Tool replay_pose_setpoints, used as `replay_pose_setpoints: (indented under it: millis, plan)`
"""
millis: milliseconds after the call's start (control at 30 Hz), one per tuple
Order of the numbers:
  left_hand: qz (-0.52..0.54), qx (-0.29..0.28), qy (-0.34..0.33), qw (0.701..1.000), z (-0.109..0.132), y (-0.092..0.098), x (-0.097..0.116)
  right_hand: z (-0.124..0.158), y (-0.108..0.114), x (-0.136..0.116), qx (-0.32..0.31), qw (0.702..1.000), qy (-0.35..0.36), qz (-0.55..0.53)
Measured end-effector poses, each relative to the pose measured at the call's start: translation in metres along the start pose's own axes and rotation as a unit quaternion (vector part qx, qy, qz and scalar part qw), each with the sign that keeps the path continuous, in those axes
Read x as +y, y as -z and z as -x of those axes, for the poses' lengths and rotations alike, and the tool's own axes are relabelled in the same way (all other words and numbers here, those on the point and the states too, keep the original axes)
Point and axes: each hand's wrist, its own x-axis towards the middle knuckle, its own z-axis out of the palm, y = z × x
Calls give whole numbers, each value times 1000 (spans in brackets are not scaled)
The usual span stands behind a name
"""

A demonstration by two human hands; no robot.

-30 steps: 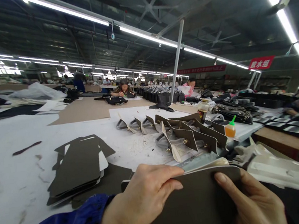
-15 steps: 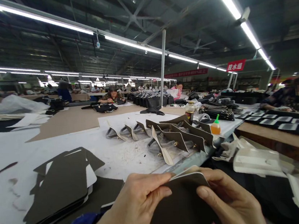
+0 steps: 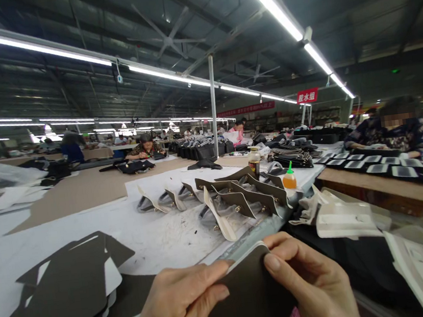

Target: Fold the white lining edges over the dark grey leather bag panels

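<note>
A dark brown flat panel with a pale edge is held up between my two hands, near the table's front edge. My left hand pinches its upper left edge between thumb and fingers. At the rounded upper right corner, my right hand grips the panel, thumb on the near face and fingers behind. The layers seem pressed together along the top edge. To the left lies a stack of similar dark panels, some showing white undersides. Beyond my hands stand several curved brown flaps with metal fittings.
An orange glue bottle with a green tip and a dark jar stand behind the flaps. White moulded pieces lie to the right. A co-worker sits at a bench of black and white pieces.
The view has turned to the right, so the scene shifts left. My right fingers have closed in on the panel's corner, and its top layers look closer together.
</note>
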Motion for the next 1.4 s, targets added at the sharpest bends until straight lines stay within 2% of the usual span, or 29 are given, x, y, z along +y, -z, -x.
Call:
replay_pose_setpoints:
  millis: [167,333,433,500,567,667,800,867,967,1133,1400]
  plan:
    - [-56,3,-25,998,4,-1,-2,-3,2,0,-13,998,50,41]
    - [-88,15,-29,996,8,0,-3,0,-6,-1,48,996,62,50]
    - [-68,6,-18,997,6,-4,-4,1,-10,-2,74,982,132,114]
    - [-34,-22,16,999,5,-9,-4,2,-9,-3,87,958,206,177]
    - [3,-54,68,996,4,-15,-2,2,-7,-4,71,931,268,238]
    - [34,-86,138,986,1,-19,4,4,-2,-8,35,907,301,292]
    - [39,-148,174,973,-7,-14,17,5,3,-16,-11,889,321,328]
    - [35,-157,182,970,-11,-14,22,5,6,-19,-41,876,328,351]
    - [37,-117,173,977,-13,-25,27,6,9,-23,-55,870,321,369]
    - [22,-3,77,997,-15,-53,31,11,16,-29,-53,875,301,376]
    - [29,32,46,998,-16,-60,33,13,24,-33,-57,897,243,364]
